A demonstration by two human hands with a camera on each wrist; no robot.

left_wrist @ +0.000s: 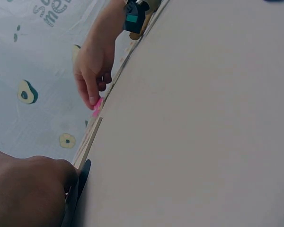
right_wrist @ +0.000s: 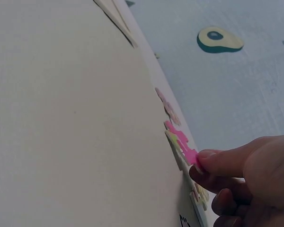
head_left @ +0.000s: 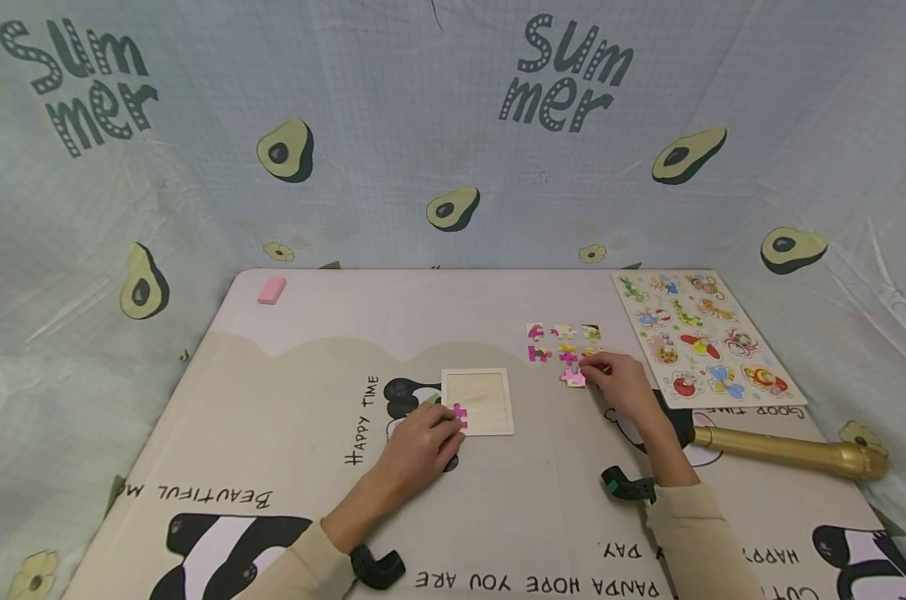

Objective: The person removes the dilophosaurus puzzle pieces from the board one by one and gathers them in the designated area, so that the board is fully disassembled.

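Note:
A square wooden puzzle tray (head_left: 490, 426) lies near the middle of the table, with a pink jigsaw piece (head_left: 460, 414) inside its left side. My left hand (head_left: 421, 442) holds the tray at its lower left, fingers bent over the edge beside that piece; the fingertips are mostly hidden in the left wrist view. To the right, my right hand (head_left: 623, 385) pinches a pink jigsaw piece (right_wrist: 191, 157) between thumb and forefinger, close over the table. Several loose jigsaw pieces (head_left: 539, 354) in pink, yellow and green lie in rough rows just beyond it.
A board of animal pictures (head_left: 711, 333) lies at the right, beyond my right hand. A gold-coloured stand leg (head_left: 790, 452) stretches across the table's right side. At the far left corner sits a small pink block (head_left: 272, 290). Printed fabric walls surround the table.

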